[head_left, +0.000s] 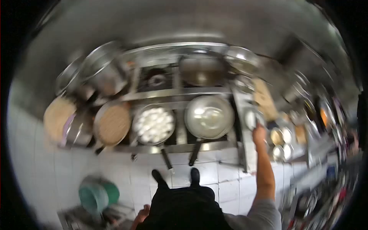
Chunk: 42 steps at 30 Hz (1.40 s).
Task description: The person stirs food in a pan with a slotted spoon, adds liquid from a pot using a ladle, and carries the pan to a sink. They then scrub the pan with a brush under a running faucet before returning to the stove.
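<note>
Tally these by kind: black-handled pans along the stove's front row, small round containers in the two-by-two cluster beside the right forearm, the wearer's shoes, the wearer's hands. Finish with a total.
Black-handled pans: 3
Small round containers: 4
Shoes: 2
Hands, left hand and right hand: 2
Total: 11

Near the far left corner of the grey steel stove stands a big silver metal pot; near the stove's far edge, a wide dark round metal pan.
</note>
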Motion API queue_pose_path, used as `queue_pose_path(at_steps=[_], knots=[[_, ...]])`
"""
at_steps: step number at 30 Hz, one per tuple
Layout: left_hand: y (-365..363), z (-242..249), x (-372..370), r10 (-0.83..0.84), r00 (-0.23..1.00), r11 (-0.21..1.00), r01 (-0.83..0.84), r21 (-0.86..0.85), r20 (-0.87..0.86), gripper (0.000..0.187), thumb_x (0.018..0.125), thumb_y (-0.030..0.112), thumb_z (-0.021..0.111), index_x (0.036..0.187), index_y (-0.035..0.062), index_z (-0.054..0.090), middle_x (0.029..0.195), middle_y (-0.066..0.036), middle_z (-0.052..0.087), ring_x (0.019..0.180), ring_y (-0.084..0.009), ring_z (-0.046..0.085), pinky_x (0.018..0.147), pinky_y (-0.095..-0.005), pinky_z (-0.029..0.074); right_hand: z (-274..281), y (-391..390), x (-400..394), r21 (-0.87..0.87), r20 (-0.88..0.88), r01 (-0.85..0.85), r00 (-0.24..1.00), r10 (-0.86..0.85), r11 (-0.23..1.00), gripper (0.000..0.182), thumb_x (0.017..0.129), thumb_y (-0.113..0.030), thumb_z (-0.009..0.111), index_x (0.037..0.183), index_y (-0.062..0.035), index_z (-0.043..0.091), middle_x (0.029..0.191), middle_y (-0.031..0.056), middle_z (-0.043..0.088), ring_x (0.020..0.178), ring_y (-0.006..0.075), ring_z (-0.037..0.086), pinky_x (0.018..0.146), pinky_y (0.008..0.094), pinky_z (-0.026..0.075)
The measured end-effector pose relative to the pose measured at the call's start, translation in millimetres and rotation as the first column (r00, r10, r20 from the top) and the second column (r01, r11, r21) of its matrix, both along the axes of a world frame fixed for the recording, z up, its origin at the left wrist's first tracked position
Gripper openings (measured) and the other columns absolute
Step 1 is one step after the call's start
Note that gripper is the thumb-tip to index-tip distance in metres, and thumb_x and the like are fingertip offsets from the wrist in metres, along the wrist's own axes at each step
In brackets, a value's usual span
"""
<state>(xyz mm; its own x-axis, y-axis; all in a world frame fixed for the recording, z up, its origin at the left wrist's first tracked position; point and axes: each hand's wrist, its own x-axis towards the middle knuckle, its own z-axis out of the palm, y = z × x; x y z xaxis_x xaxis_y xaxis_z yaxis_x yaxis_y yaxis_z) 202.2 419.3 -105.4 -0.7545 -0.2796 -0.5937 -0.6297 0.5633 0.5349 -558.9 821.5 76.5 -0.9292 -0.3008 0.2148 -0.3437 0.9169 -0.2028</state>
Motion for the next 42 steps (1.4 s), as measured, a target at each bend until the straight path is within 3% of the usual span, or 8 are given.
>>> queue_pose_path(at_steps=[12, 16, 29, 31, 33, 36, 40, 42], knots=[[92.2, 11.3, 39.1, -0.034, 0.992, 0.991, 0.049, -0.123, 0.122, 0.040, 0.080, 0.027, 0.054, 0.109, -0.0007, 0.058, 0.106, -0.031, 0.056, 0.068, -0.0317, 0.061, 0.053, -0.0422, 0.050, -24.0, 21.4, -19.7, -0.228, 0.107, -0.017, 0.993, 0.043, 0.974, 0.048, 0.083, -0.014, 0.059, 0.128, -0.0019, 0.049, 0.103, 0.0217, 0.058, 0.096, 0.0389, 0.056, 0.086, 0.0453, 0.045], [72.2, 18.3, 4.8, -0.082, 0.968, 0.976, 0.126, -0.179, 0.237, 0.042, 0.083, 0.028, 0.051, 0.112, -0.0013, 0.055, 0.106, -0.031, 0.056, 0.075, -0.0337, 0.061, 0.055, -0.0425, 0.051, -67.8, 97.4, -41.5, 0.125, -0.257, 0.045, 0.966, -0.012, 0.991, 0.043, 0.078, -0.016, 0.062, 0.117, 0.0009, 0.054, 0.113, 0.0240, 0.054, 0.109, 0.0409, 0.048, 0.096, 0.0471, 0.038], [47.1, 51.7, -3.3, -0.419, 0.882, 0.727, 0.468, -0.502, 0.216, 0.050, 0.093, 0.033, 0.039, 0.123, -0.0068, 0.043, 0.105, -0.028, 0.059, 0.081, -0.0390, 0.063, 0.061, -0.0438, 0.053, -28.1, 69.5, -30.2, 0.078, 0.105, -0.020, 0.994, 0.011, 0.997, 0.038, 0.079, -0.014, 0.054, 0.111, 0.0065, 0.055, 0.116, 0.0296, 0.048, 0.098, 0.0450, 0.052, 0.086, 0.0475, 0.045], [26.1, 38.5, 5.3, -0.263, 0.917, 0.828, 0.375, -0.418, 0.300, 0.058, 0.091, 0.045, 0.042, 0.118, -0.0065, 0.046, 0.109, -0.025, 0.055, 0.085, -0.0349, 0.062, 0.065, -0.0427, 0.052, -66.0, 89.4, -55.3, 0.414, -0.060, -0.272, 0.944, 0.324, 0.869, 0.017, 0.071, -0.008, 0.054, 0.077, 0.0030, 0.066, 0.100, 0.0252, 0.058, 0.101, 0.0391, 0.053, 0.090, 0.0501, 0.040], [16.5, 54.1, -2.5, 0.396, 0.911, 0.918, -0.394, -0.046, 0.110, 0.062, 0.088, 0.055, 0.045, 0.108, -0.0028, 0.054, 0.097, -0.016, 0.058, 0.082, -0.0259, 0.060, 0.067, -0.0384, 0.050, -68.1, 88.3, -60.2, 0.323, -0.093, -0.272, 0.944, 0.317, 0.907, 0.015, 0.072, -0.008, 0.052, 0.070, 0.0018, 0.063, 0.110, 0.0258, 0.059, 0.104, 0.0405, 0.052, 0.090, 0.0504, 0.038], [-2.9, 95.8, -32.9, 0.911, 0.387, 0.338, -0.899, 0.278, 0.141, 0.061, 0.090, 0.061, 0.045, 0.099, 0.0026, 0.061, 0.089, -0.006, 0.060, 0.082, -0.0152, 0.056, 0.072, -0.0325, 0.047, -51.9, 80.5, -48.4, -0.018, -0.116, -0.032, 0.993, 0.029, 0.999, 0.045, 0.081, -0.009, 0.048, 0.122, 0.0089, 0.047, 0.116, 0.0310, 0.052, 0.107, 0.0458, 0.048, 0.095, 0.0484, 0.037], [-48.4, 143.1, -75.1, 0.942, 0.188, 0.329, -0.687, 0.648, -0.279, 0.037, 0.097, 0.045, 0.045, 0.099, 0.0096, 0.053, 0.090, 0.001, 0.051, 0.085, -0.0103, 0.049, 0.079, -0.0260, 0.043, 40.2, 8.6, 11.7, -0.302, 0.059, -0.043, 0.996, 0.064, 0.952, 0.043, 0.088, -0.007, 0.043, 0.129, 0.0080, 0.043, 0.112, 0.0298, 0.055, 0.101, 0.0425, 0.055, 0.090, 0.0438, 0.042], [-94.8, 128.0, -72.4, 0.972, 0.038, 0.193, -0.697, 0.691, -0.233, 0.038, 0.096, 0.047, 0.044, 0.102, 0.0095, 0.050, 0.089, 0.000, 0.049, 0.086, -0.0110, 0.049, 0.079, -0.0271, 0.042, 27.9, -29.2, 25.7, -0.469, -0.030, -0.271, 0.956, 0.292, 0.841, 0.039, 0.092, -0.013, 0.044, 0.126, 0.0055, 0.047, 0.078, 0.0086, 0.054, 0.064, 0.0158, 0.049, 0.059, 0.0288, 0.042]])
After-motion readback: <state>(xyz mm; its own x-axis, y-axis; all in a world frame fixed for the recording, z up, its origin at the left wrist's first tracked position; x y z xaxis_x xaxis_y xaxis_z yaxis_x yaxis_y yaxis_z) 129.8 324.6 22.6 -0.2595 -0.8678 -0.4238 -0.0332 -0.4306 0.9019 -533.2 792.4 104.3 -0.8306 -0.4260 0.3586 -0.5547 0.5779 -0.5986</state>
